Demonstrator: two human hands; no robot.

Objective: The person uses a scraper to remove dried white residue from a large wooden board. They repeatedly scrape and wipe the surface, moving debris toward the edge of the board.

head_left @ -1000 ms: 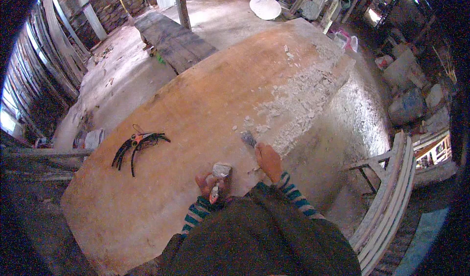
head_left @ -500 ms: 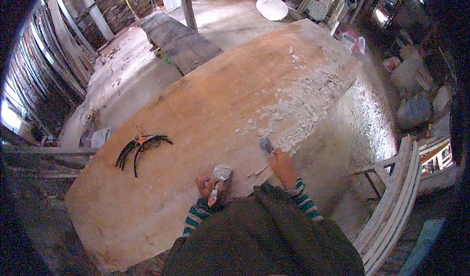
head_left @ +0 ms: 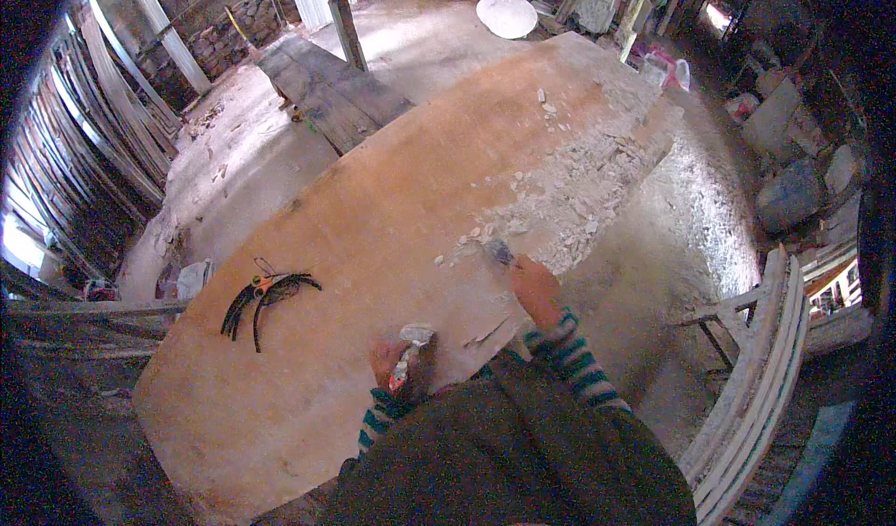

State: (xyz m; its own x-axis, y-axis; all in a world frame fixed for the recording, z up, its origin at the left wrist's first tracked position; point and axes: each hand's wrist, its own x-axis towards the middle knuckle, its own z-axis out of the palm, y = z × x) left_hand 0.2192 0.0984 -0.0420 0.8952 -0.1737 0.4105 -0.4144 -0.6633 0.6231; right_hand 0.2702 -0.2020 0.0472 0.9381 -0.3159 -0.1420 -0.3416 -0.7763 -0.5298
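Along the near edge of the worktop [head_left: 327, 367], seen from the head, the left hand [head_left: 383, 360] is curled round a whitish flat-headed tool [head_left: 417, 334]; farther right, the right hand [head_left: 536, 291] closes on a grey scraper [head_left: 499, 251], just beside pale flakes [head_left: 583, 204]; black curved strips [head_left: 257, 328] lie left

Right hand [head_left: 538, 293] gripping grey tool [head_left: 499, 252], left hand [head_left: 385, 362] holding whitish tool [head_left: 416, 335]; pale flakes [head_left: 597, 190] on wooden board [head_left: 383, 227]

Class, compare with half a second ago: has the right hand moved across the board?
Yes: the right hand has moved forward, away from the person and farther from the dark crack-like line on the board.
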